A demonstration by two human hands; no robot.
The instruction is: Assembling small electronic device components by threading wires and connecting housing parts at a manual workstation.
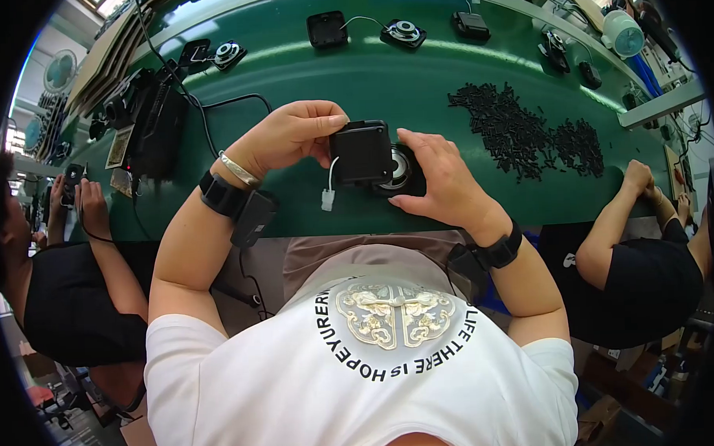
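Note:
My left hand point(297, 135) pinches the upper left edge of a black square plastic housing point(362, 156), held tilted above the green bench. A short white cable with a white plug point(328, 199) hangs from the housing's left side. Partly behind the housing lies a round speaker point(401, 168) with a silvery ring and a black frame. Around the speaker's right side curves my right hand point(450, 176), thumb below and fingers above. The housing hides the speaker's left part.
A heap of small black pieces point(519, 131) spreads on the green bench point(328, 82) to the right. Along the far side stand a black housing point(327, 29) wired to a speaker point(403, 33), and more such parts. Black equipment point(153, 120) with cables is at left. People sit on both sides.

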